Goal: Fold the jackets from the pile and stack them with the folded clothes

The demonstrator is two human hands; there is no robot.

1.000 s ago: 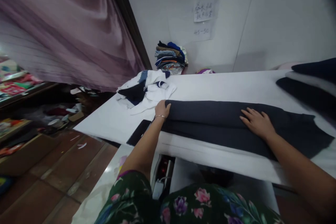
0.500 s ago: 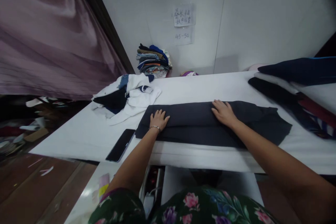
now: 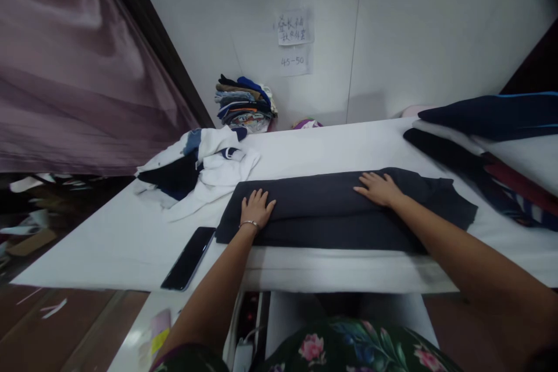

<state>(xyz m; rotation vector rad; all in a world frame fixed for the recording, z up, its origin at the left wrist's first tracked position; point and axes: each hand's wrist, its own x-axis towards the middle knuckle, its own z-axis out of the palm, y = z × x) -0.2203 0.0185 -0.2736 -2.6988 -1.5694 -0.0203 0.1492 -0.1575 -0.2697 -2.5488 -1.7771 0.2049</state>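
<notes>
A dark folded garment (image 3: 322, 209) lies flat across the middle of the white counter (image 3: 87, 261). The left hand (image 3: 256, 209) and right hand (image 3: 378, 189) rest on it palm down, each grip open with fingers spread, pinching nothing. A black phone (image 3: 188, 258) lies just beside its lower left corner. A crumpled white and navy shirt (image 3: 196, 171) sits beyond that corner, a stack of folded clothes (image 3: 244, 104) stands by the wall at top centre, and a pile of dark clothes (image 3: 492, 119) lies at the right edge.
</notes>
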